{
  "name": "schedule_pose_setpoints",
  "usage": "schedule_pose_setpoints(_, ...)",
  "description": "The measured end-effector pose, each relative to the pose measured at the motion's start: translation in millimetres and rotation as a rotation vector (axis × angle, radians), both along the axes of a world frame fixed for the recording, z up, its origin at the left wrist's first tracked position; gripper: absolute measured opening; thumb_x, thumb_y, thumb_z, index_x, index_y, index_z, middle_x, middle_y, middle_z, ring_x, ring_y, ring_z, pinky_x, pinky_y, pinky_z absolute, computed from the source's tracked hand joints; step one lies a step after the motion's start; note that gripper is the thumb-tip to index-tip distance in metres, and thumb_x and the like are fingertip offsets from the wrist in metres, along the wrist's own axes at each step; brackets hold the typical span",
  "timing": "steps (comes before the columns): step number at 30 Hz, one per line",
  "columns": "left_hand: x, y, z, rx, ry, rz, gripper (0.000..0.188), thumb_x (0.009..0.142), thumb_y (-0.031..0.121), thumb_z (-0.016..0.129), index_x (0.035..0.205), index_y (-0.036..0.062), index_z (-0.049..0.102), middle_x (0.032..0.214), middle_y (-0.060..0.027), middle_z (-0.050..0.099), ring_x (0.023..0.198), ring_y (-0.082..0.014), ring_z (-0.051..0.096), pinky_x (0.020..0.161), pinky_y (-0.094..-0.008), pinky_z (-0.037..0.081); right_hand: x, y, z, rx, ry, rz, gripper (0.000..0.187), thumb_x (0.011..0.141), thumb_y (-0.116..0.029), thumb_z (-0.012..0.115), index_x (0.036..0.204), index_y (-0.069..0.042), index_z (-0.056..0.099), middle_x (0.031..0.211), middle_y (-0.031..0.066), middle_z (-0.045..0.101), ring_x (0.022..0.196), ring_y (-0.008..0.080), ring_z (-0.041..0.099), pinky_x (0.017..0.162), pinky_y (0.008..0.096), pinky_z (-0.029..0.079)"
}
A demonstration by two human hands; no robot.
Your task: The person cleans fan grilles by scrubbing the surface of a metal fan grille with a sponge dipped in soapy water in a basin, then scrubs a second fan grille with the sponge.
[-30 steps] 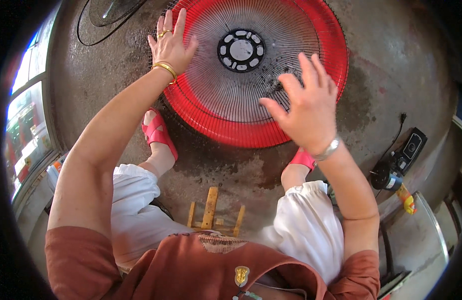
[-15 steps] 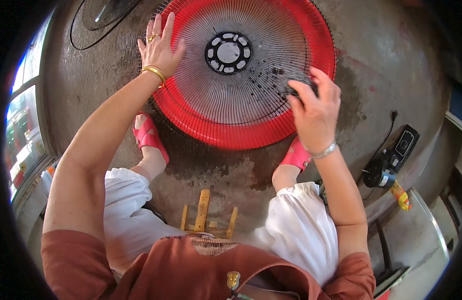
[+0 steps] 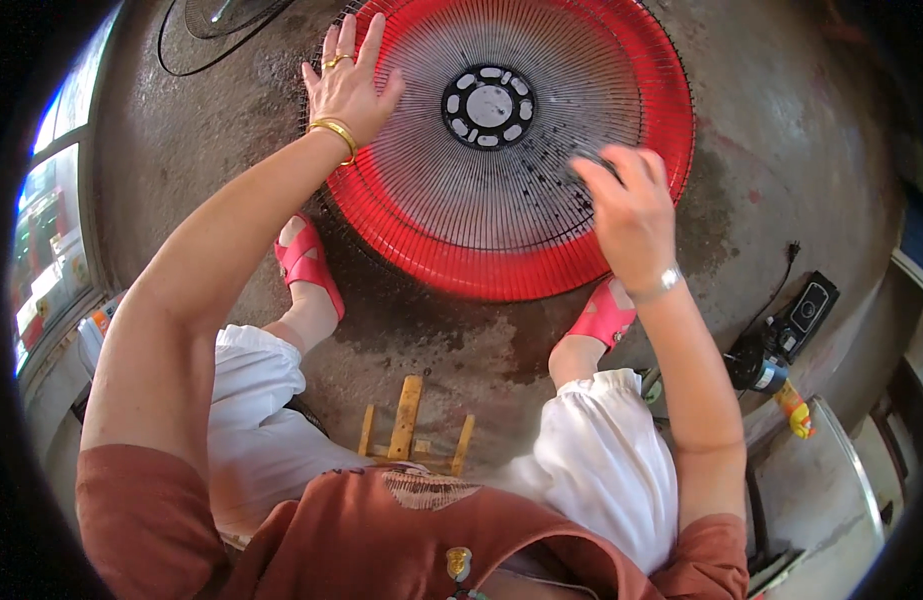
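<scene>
A round black wire fan grille (image 3: 541, 215) lies in a wide red basin (image 3: 481, 280) on the floor before me. Its black hub ring (image 3: 453, 103) surrounds a pale round centre. Whitish streaks and small dark specks show among the wires, mostly right of the hub. My left hand (image 3: 353, 95), with rings and gold bangles, rests on the grille's left edge, fingers spread. My right hand (image 3: 629, 205), smeared by motion, is curled over the right side of the grille. A small dark pad (image 3: 599, 165) shows at its fingers; its exact kind is unclear.
A second fan grille (image 3: 221, 15) lies at the far left beside a black loop. To the right are a black plug (image 3: 792, 248) with cord, a black motor-like unit (image 3: 806, 305) and a yellow-orange item (image 3: 796, 415). A small wooden stool (image 3: 405, 420) is below me. The floor looks wet.
The grille and basin appear slightly farther right in view, along with my left hand on them. My right hand has shifted a little up across the grille, its fingers more curled.
</scene>
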State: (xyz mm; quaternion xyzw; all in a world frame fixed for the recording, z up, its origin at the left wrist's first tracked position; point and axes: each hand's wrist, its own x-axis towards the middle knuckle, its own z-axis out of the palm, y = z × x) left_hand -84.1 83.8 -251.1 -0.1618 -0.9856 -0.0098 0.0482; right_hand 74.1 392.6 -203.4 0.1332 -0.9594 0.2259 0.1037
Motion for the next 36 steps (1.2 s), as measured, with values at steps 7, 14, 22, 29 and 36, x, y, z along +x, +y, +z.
schedule_pose_setpoints(7, 0.1, 6.4, -1.9, -0.018, -0.024, 0.009, 0.072, 0.089, 0.044, 0.048, 0.152, 0.0265, 0.018, 0.158, -0.0114, 0.016, 0.146, -0.0318, 0.014, 0.109, -0.0645, 0.018, -39.5, -9.7, -13.8, -0.204, 0.026, 0.136, 0.014, 0.077, -0.002, 0.058, 0.086, -0.012, 0.062, 0.088, 0.0036, 0.056, 0.088, 0.0267, 0.054, 0.074, 0.0355, 0.049)
schedule_pose_setpoints(14, -1.8, -8.3, -2.0, 0.001, 0.008, -0.047, 0.071, 0.089, 0.043, 0.048, 0.152, 0.0252, 0.019, 0.157, -0.0118, 0.017, 0.145, -0.0333, 0.016, 0.108, -0.0654, 0.019, -19.8, 4.8, 25.5, 0.005, -0.28, 0.137, 0.017, 0.078, -0.001, 0.053, 0.086, -0.012, 0.062, 0.087, 0.0073, 0.055, 0.088, 0.0315, 0.053, 0.076, 0.0396, 0.048)
schedule_pose_setpoints(22, -8.4, -3.7, -18.7, 0.046, 0.063, -0.076, 0.071, 0.089, 0.043, 0.049, 0.151, 0.0258, 0.02, 0.157, -0.012, 0.017, 0.144, -0.0338, 0.017, 0.108, -0.0663, 0.018, -40.4, -10.5, -9.7, -0.203, -0.086, 0.179, 0.016, 0.075, 0.0, 0.059, 0.085, -0.011, 0.06, 0.087, 0.0052, 0.055, 0.087, 0.0286, 0.054, 0.078, 0.0392, 0.047)
schedule_pose_setpoints(29, -1.8, -7.6, -7.8, 0.008, 0.028, -0.06, 0.071, 0.089, 0.043, 0.05, 0.151, 0.027, 0.021, 0.157, -0.0125, 0.018, 0.144, -0.0338, 0.018, 0.108, -0.0666, 0.018, -53.0, -12.4, 20.8, -0.266, -0.117, 0.159, 0.02, 0.07, 0.001, 0.065, 0.087, -0.011, 0.062, 0.089, 0.0062, 0.057, 0.088, 0.029, 0.054, 0.078, 0.0376, 0.047)
schedule_pose_setpoints(36, -6.2, -5.9, -12.8, 0.047, 0.046, -0.065, 0.071, 0.088, 0.043, 0.05, 0.151, 0.027, 0.021, 0.157, -0.0125, 0.019, 0.144, -0.0336, 0.017, 0.108, -0.0669, 0.018, -38.2, -18.2, -1.0, 0.054, -0.09, 0.173, 0.004, 0.078, -0.009, 0.056, 0.078, -0.01, 0.06, 0.083, 0.0072, 0.053, 0.087, 0.0273, 0.055, 0.067, 0.0378, 0.053)
